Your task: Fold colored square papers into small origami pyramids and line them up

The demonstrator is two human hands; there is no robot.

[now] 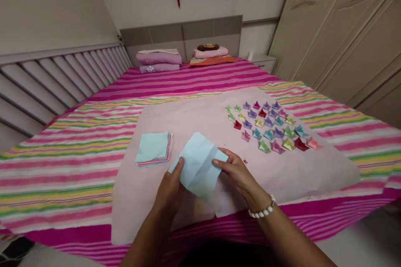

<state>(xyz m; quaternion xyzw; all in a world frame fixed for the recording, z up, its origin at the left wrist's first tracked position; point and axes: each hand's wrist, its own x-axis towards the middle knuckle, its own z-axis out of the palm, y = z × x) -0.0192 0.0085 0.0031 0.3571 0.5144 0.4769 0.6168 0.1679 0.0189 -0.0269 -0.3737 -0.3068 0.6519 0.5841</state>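
Observation:
A light blue sheet of origami paper [199, 162] is held up between my two hands, with faint crease lines across it. My left hand [171, 185] pinches its left corner, thumb on top. At the right corner my right hand [236, 169] grips it the same way, with a white bead bracelet on the wrist. To the left lies a stack of coloured paper squares [153, 148], a light blue one on top. Rows of small folded paper boats [268, 123] in many colours stand on the right.
A large pale sheet [184, 117] lies under everything on a striped bedspread [72, 154]. A tiny red scrap [245, 161] rests near my right hand. Folded bedding [159, 60] sits by the headboard [213, 29]. Slatted rail [78, 66] stands left, wardrobe [341, 37] right.

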